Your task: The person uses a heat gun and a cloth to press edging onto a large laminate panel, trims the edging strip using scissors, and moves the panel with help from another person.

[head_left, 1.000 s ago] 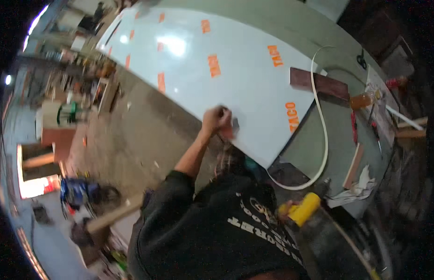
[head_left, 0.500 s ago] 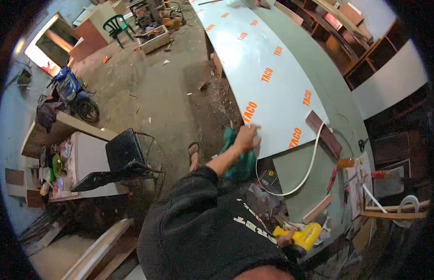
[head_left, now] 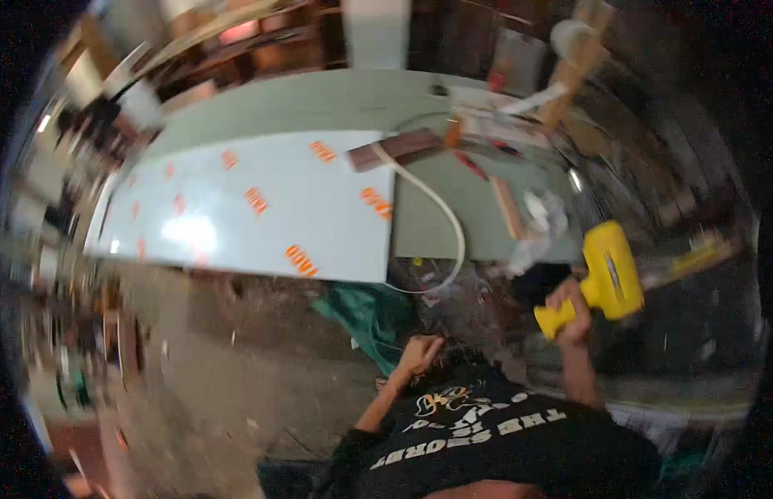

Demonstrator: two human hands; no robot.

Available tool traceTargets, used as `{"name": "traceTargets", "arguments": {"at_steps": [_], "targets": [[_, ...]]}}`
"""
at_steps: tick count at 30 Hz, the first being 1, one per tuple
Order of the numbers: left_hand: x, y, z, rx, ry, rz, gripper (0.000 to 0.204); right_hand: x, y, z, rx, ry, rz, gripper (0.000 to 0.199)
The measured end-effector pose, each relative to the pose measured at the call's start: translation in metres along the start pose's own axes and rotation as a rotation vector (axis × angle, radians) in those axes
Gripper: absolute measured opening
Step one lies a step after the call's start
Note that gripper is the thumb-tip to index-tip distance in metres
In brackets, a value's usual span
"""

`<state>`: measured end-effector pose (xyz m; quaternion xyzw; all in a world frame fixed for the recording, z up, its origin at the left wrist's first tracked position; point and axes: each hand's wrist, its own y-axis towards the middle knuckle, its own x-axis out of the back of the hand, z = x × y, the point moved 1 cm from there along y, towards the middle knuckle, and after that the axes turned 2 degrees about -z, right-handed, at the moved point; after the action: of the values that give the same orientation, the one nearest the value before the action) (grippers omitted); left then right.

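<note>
My right hand (head_left: 572,306) grips the handle of a yellow heat gun (head_left: 612,270), raised at the right with its metal nozzle pointing away from me. My left hand (head_left: 420,356) is in front of my chest, below the near edge of the white panel (head_left: 262,200); motion blurs its fingers and nothing can be made out in them. A thin white strip (head_left: 453,216) loops off the panel's right end. Its far end reaches a dark reddish-brown board (head_left: 395,150), which lies partly over the panel's far right corner. Dark green cloth or sheeting (head_left: 366,320) hangs below the near edge.
The panel rests on a long grey-green worktop (head_left: 461,204). Across its right part lie a narrow wood piece (head_left: 509,208), crumpled clear plastic (head_left: 540,224), an amber container (head_left: 453,131) and a red-handled tool (head_left: 471,165). Shelving (head_left: 278,50) stands beyond.
My view has swung to the right. The heat gun has come up from low beside me, still in my right hand. My left hand has left the panel's edge and drawn back toward my chest.
</note>
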<state>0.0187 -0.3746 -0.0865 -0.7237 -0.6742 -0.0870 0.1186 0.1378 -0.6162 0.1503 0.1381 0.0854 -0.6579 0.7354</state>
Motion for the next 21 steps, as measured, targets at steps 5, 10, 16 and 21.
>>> {"name": "traceTargets", "arguments": {"at_steps": [5,10,16,21], "targets": [[0.026,-0.059,0.075,0.117,0.186,-0.089,0.044,0.057,0.006,-0.002,0.319,-0.538,-0.272,0.025],[0.065,-0.115,0.104,0.061,0.351,-0.109,0.049,0.09,0.032,-0.01,0.135,-0.629,-0.51,0.025],[0.03,-0.077,0.117,0.569,0.236,-0.14,0.062,0.176,0.146,-0.083,0.479,-1.145,-0.661,0.037],[0.004,-0.012,0.093,0.596,0.534,-0.164,0.05,0.165,0.214,-0.109,-0.019,-1.266,-0.32,0.033]]}}
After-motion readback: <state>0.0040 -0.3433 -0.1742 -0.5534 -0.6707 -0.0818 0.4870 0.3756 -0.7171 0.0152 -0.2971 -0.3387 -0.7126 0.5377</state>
